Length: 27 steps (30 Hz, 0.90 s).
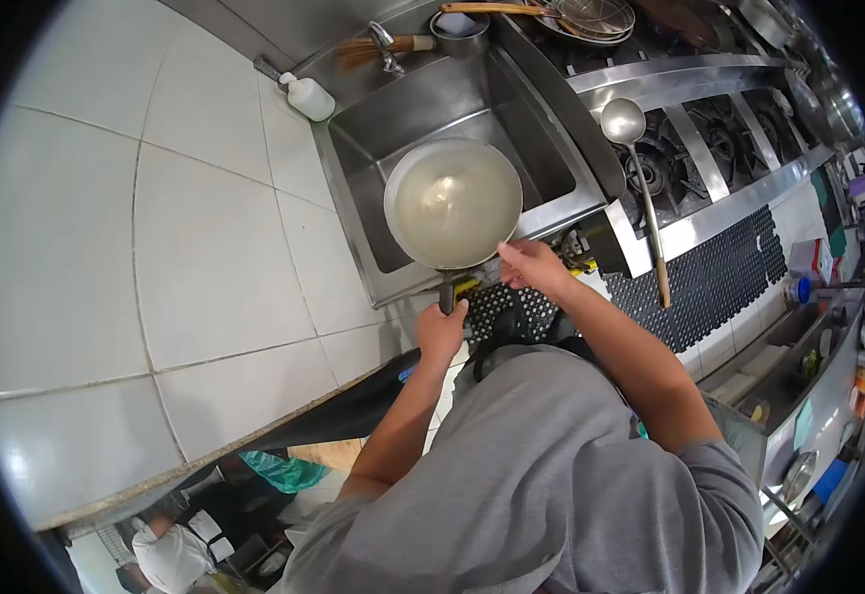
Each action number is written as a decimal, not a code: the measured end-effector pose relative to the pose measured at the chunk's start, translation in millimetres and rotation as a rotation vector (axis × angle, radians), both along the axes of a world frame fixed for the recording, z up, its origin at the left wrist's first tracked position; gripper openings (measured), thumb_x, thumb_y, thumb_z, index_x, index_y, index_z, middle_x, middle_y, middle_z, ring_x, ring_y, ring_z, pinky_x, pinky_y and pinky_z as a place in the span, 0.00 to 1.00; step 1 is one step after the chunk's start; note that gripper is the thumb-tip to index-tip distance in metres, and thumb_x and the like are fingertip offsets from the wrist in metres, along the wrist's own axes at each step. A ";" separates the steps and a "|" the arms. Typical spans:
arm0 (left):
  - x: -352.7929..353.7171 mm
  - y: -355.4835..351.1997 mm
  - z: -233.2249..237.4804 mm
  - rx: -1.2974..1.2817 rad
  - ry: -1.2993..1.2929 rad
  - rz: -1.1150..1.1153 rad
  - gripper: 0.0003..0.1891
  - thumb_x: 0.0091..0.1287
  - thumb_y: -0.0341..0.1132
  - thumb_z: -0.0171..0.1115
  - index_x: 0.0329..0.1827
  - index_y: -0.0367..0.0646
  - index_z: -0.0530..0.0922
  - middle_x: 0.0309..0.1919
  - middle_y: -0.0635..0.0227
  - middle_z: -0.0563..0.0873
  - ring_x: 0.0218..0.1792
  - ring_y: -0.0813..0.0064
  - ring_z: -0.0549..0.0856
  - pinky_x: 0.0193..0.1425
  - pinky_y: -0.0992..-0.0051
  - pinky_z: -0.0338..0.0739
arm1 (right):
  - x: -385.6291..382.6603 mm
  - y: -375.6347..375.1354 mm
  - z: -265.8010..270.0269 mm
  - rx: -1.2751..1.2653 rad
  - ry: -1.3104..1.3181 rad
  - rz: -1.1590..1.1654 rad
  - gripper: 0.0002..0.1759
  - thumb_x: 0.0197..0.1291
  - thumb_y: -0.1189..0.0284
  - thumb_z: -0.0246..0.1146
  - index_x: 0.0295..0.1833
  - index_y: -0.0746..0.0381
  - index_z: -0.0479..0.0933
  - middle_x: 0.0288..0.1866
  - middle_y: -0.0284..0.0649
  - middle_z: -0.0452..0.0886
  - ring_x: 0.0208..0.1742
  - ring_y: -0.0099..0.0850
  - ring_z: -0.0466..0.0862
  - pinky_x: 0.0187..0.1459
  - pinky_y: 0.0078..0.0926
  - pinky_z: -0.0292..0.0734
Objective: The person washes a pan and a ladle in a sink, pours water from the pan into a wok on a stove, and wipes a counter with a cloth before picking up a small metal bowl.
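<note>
A round wok with cloudy, pale liquid in it is held over the near part of a stainless steel sink. My left hand is closed around the wok's short dark handle. On the wok's near right rim, my right hand has its fingers curled and pinched at the edge. Part of the sink basin is hidden beneath the wok.
A faucet, a brush and a white bottle stand around the sink. To the right, a long-handled ladle lies across the stove. Another person is at the lower left.
</note>
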State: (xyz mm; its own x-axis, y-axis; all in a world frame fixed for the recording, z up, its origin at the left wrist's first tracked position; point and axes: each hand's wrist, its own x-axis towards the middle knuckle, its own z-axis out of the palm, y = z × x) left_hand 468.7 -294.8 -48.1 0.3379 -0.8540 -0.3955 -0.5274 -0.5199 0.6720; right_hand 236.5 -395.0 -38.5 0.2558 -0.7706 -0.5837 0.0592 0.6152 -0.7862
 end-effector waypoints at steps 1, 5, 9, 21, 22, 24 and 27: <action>0.6 0.5 -1.4 0.001 0.022 0.006 0.25 0.68 0.51 0.75 0.27 0.35 0.81 0.21 0.52 0.85 0.26 0.53 0.86 0.36 0.54 0.77 | 9.1 -5.7 -6.5 -0.003 0.003 -0.022 0.28 0.74 0.54 0.68 0.60 0.71 0.80 0.45 0.42 0.88 0.40 0.29 0.89 0.39 0.26 0.86; -4.1 2.7 5.2 -0.106 0.120 0.008 0.22 0.71 0.43 0.75 0.25 0.38 0.75 0.18 0.72 0.76 0.23 0.78 0.69 0.27 0.65 0.66 | 26.8 -17.8 -18.1 0.003 0.004 -0.104 0.26 0.70 0.59 0.69 0.58 0.74 0.80 0.46 0.44 0.88 0.41 0.31 0.90 0.40 0.28 0.87; -0.5 3.7 6.1 -0.040 0.233 -0.032 0.22 0.73 0.43 0.74 0.27 0.41 0.74 0.18 0.74 0.75 0.22 0.80 0.72 0.27 0.67 0.68 | 30.5 -25.3 -33.1 0.040 -0.026 -0.183 0.23 0.66 0.64 0.69 0.53 0.75 0.81 0.45 0.45 0.89 0.40 0.31 0.90 0.41 0.29 0.88; 20.3 2.7 11.5 0.366 1.325 0.026 0.16 0.82 0.44 0.64 0.35 0.50 0.71 0.23 0.78 0.71 0.19 0.83 0.72 0.25 0.74 0.71 | 37.9 -25.1 -40.0 -0.036 0.070 -0.262 0.22 0.66 0.65 0.69 0.48 0.77 0.81 0.41 0.44 0.88 0.39 0.31 0.90 0.44 0.28 0.89; 22.1 2.6 11.8 0.388 1.355 0.014 0.17 0.83 0.44 0.63 0.35 0.50 0.70 0.23 0.79 0.70 0.19 0.83 0.71 0.25 0.75 0.70 | 37.9 -24.8 -39.9 -0.052 0.073 -0.258 0.22 0.66 0.64 0.69 0.48 0.77 0.81 0.41 0.44 0.88 0.38 0.31 0.89 0.44 0.28 0.89; 26.7 1.8 12.1 0.409 1.383 -0.015 0.17 0.83 0.44 0.62 0.34 0.51 0.69 0.23 0.79 0.69 0.18 0.84 0.69 0.23 0.76 0.68 | 39.4 -22.7 -40.2 -0.073 0.077 -0.270 0.22 0.66 0.65 0.69 0.47 0.79 0.81 0.40 0.46 0.88 0.37 0.31 0.89 0.41 0.28 0.89; 31.6 0.2 5.2 0.407 1.386 -0.072 0.17 0.84 0.44 0.61 0.36 0.51 0.68 0.23 0.79 0.68 0.18 0.85 0.68 0.22 0.77 0.66 | 41.3 -20.3 -37.9 -0.089 0.062 -0.328 0.21 0.66 0.68 0.68 0.44 0.81 0.81 0.38 0.49 0.88 0.36 0.32 0.89 0.37 0.30 0.88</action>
